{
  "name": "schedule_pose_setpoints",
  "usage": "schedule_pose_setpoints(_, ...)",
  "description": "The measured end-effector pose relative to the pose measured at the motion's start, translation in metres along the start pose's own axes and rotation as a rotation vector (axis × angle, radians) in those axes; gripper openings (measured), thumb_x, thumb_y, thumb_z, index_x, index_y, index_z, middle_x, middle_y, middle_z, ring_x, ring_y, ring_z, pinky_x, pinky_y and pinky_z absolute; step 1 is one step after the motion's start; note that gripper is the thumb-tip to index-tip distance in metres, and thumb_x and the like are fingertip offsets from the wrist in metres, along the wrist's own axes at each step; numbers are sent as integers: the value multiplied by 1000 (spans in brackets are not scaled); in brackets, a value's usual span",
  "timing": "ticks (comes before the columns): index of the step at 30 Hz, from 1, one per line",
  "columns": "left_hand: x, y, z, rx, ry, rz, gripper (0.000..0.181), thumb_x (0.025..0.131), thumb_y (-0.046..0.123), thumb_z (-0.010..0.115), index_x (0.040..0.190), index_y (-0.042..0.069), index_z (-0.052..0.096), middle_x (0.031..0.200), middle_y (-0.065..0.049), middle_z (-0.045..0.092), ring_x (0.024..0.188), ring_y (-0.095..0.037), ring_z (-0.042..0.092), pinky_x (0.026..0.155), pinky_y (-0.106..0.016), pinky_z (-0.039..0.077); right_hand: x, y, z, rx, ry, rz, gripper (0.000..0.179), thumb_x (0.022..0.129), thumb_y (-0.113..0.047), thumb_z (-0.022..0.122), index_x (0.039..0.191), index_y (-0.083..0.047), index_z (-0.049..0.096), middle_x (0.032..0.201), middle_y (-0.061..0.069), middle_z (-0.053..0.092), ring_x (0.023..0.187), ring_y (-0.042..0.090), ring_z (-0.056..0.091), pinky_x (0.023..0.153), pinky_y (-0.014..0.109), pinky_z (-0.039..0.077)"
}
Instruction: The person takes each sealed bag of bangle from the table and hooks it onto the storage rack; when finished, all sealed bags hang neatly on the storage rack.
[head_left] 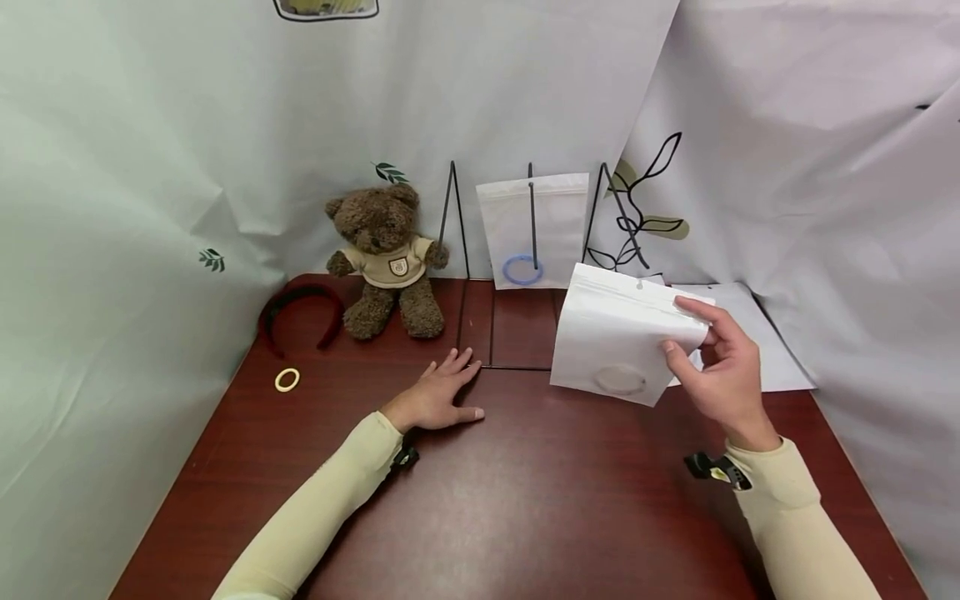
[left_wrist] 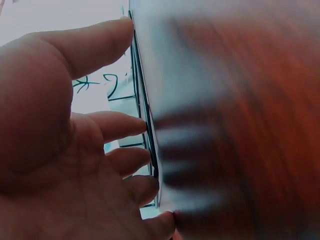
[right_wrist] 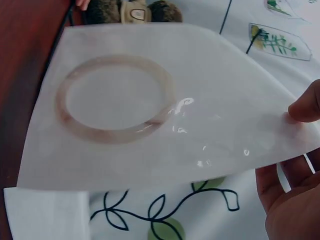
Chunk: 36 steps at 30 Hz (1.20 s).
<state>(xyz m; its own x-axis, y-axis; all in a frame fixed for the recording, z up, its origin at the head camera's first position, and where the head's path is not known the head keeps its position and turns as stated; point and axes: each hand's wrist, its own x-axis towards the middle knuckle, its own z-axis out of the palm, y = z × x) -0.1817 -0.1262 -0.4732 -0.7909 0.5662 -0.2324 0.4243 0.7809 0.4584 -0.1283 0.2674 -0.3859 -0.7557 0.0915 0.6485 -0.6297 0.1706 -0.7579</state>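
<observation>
My right hand (head_left: 723, 371) pinches a white zip bag (head_left: 600, 325) by its right edge, thumb in front and fingers behind. A pale, see-through bangle (right_wrist: 112, 136) shows inside that bag in the right wrist view. The bag is held up in front of the black wire rack (head_left: 491, 325), tilted, with its punched hole near the top. My left hand (head_left: 433, 400) rests on the table with its fingers spread, fingertips right at the rack's front bar. On the rack's middle hook (head_left: 533, 221) hangs another white zip bag (head_left: 498, 225) with a blue ring (head_left: 507, 271) in it.
A brown teddy bear (head_left: 393, 262) in a beige shirt sits left of the rack. Beside it lie a dark red headband (head_left: 300, 291) and a small yellow ring (head_left: 279, 379). White sheets or bags (head_left: 757, 358) lie at the back right. White printed cloth (head_left: 225, 125) surrounds the table.
</observation>
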Motion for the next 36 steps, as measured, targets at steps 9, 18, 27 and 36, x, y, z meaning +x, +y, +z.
schedule_pose_setpoints(9,1,0,2,5,13,-8,87,92,54,66,161,19,27,171,-9,11,159,-33,3,125,-65,8,8,-16,4,52,61,-89,56,69,28,59,125,20,58,93,2,76,71,5,66,51,11,46)
schedule_pose_setpoints(18,-1,-1,2,3,6,-11,85,91,56,66,160,24,28,171,-8,13,159,-34,2,125,-66,6,19,-35,13,126,135,-168,50,70,24,56,120,23,59,100,9,74,75,10,68,61,12,53)
schedule_pose_setpoints(27,0,-1,1,-3,-4,-13,84,92,56,65,160,24,28,171,-8,13,159,-33,2,125,-65,6,31,-22,17,99,132,-136,46,73,22,57,119,21,61,104,8,74,80,10,70,65,14,55)
schedule_pose_setpoints(36,1,0,-2,-14,-26,-18,84,93,57,63,161,26,25,171,-6,11,160,-31,1,126,-64,4,41,-9,17,118,184,-120,43,73,22,57,115,21,63,99,6,75,76,10,68,63,14,53)
